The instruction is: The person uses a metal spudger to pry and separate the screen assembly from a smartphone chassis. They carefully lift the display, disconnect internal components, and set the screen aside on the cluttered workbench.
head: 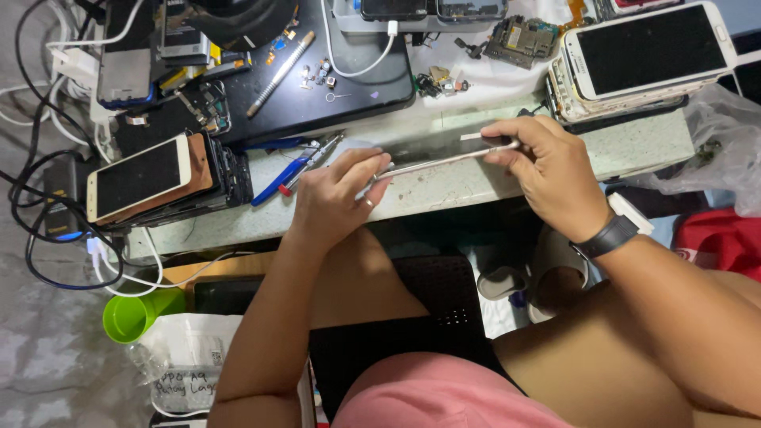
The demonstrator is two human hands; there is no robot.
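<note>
Ring point(369, 203) on left hand, black wristband point(607, 236) on right.

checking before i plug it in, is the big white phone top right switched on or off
Looks off: the white phone lies face up on a stack, its screen plain black, nothing lit. Whether it is only asleep, cannot tell.

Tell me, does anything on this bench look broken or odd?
Yes. The thin phone held edge-on between the left hand and right hand seems to be opened up. Bare circuit boards and small loose parts lie scattered behind it, and phones sit in uneven stacks at the left.
</note>
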